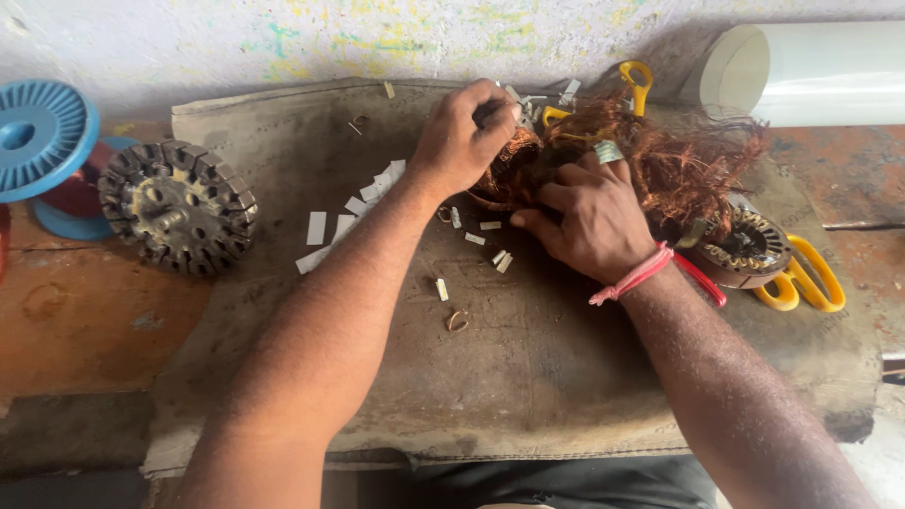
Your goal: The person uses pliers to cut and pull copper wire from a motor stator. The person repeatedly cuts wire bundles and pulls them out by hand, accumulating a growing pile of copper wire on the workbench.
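My left hand is closed around a small dark tool at the far middle of the worn board, its tip against a stator wound with copper wire. My right hand, with a pink and red thread band at the wrist, presses down on that stator and grips it. A loose tangle of copper wire spreads to the right of both hands. What lies under my right palm is hidden.
A bare slotted metal stator core lies at the left, beside a blue plastic spool. White paper strips litter the board. Yellow-handled scissors and another round motor part sit at right. A white tube lies at the back right.
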